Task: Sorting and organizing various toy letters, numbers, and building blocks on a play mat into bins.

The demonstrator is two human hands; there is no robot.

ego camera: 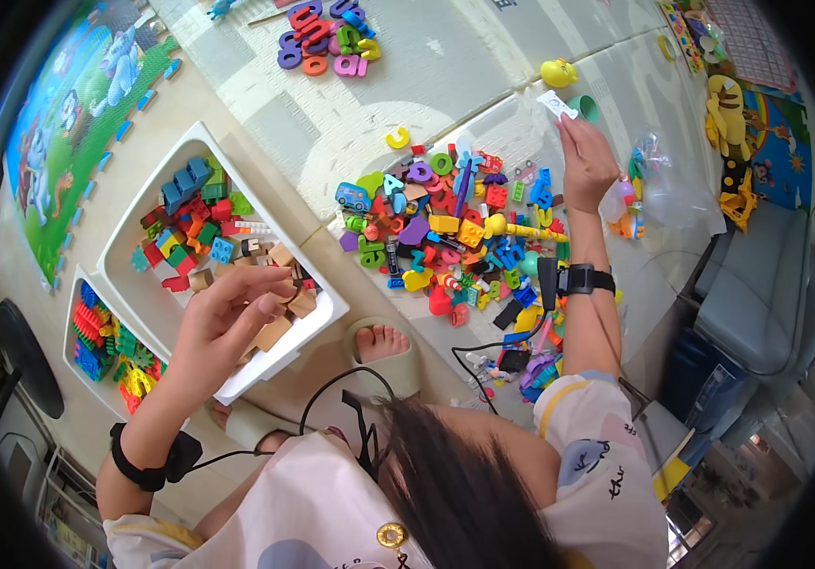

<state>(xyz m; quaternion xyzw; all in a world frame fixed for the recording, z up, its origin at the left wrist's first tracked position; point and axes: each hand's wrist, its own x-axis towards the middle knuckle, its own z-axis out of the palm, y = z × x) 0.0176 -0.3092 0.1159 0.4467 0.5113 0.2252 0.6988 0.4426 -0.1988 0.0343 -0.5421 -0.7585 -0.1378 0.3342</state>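
My right hand (589, 163) is stretched out over the mat and pinches a small flat white piece (557, 104) with dark printing between thumb and fingers. Just beyond that piece lie a green cup (583, 108) and a yellow toy duck (558, 72). My left hand (237, 309) hovers over the near end of a white plastic bin (340, 307), its fingers loosely curled and nothing seen in them. Plain wooden blocks (272, 333) lie beneath it, partly hidden by the hand. Coloured building bricks (187, 249) fill the bin's far part.
A large heap of mixed toys (450, 235) spreads over the grey play mat (265, 92). Foam letters (326, 35) are piled farther off. A second bin (74, 313) holds plastic gears. Clear plastic bags (674, 192) lie at right, and a black cable (468, 348) hangs from my right wrist.
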